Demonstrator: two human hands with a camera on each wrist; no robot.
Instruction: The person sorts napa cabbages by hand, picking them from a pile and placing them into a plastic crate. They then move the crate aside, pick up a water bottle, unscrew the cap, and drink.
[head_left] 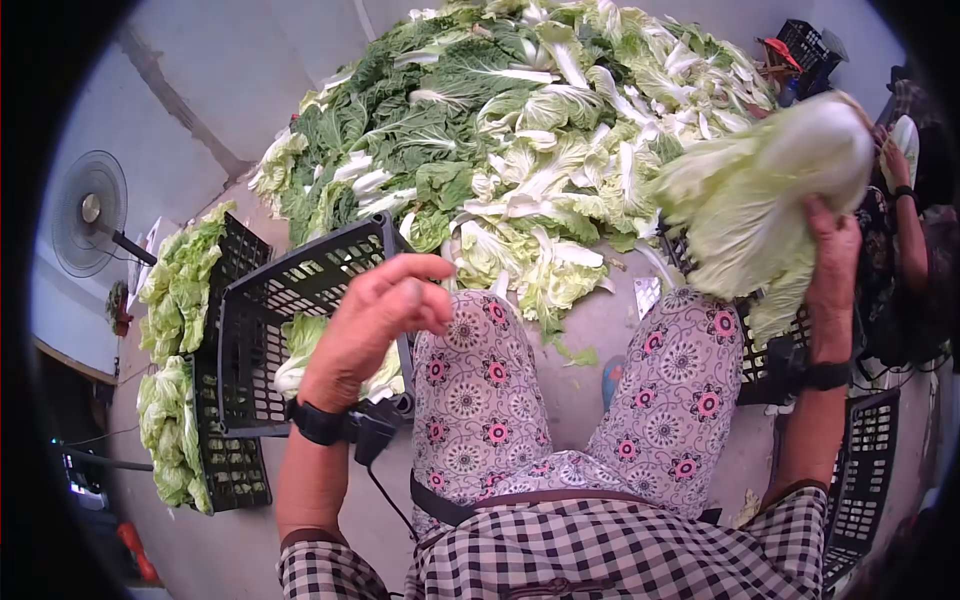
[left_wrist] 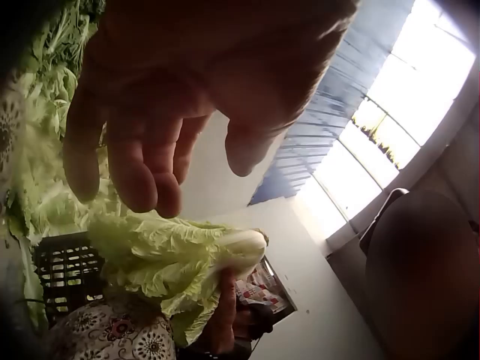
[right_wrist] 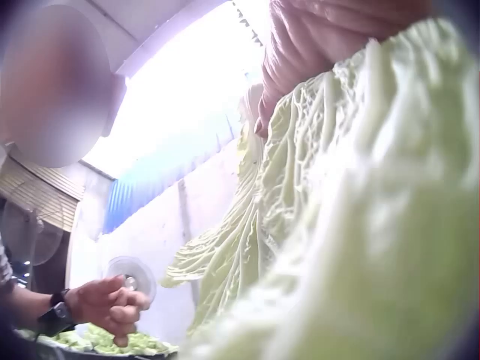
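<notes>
Big leafy cabbage in the right hand, left hand free

So nearest is the checked shirt (head_left: 580,555), then a pair of flowery trousers (head_left: 480,395) with the knees apart. The left hand (head_left: 370,315) is up over the person's left knee, fingers loosely bent, grasping nothing. The right hand (head_left: 836,250) has a proper grip on the cabbage (head_left: 765,195), thumb against the pale base, and holds it up above the right knee with the leaves hanging down toward the left.

Just beside the left forearm is a tilted black crate (head_left: 330,255) with some more cabbage (head_left: 300,345) inside. Further left there are two more crates heaped with pale green heads (head_left: 185,280).

Past the knees there's a massive pile of leaves (head_left: 540,130) on the floor. Off to the right another person (head_left: 910,235) has a cabbage too, and a fan (head_left: 90,208) stands by the wall on the left
</notes>
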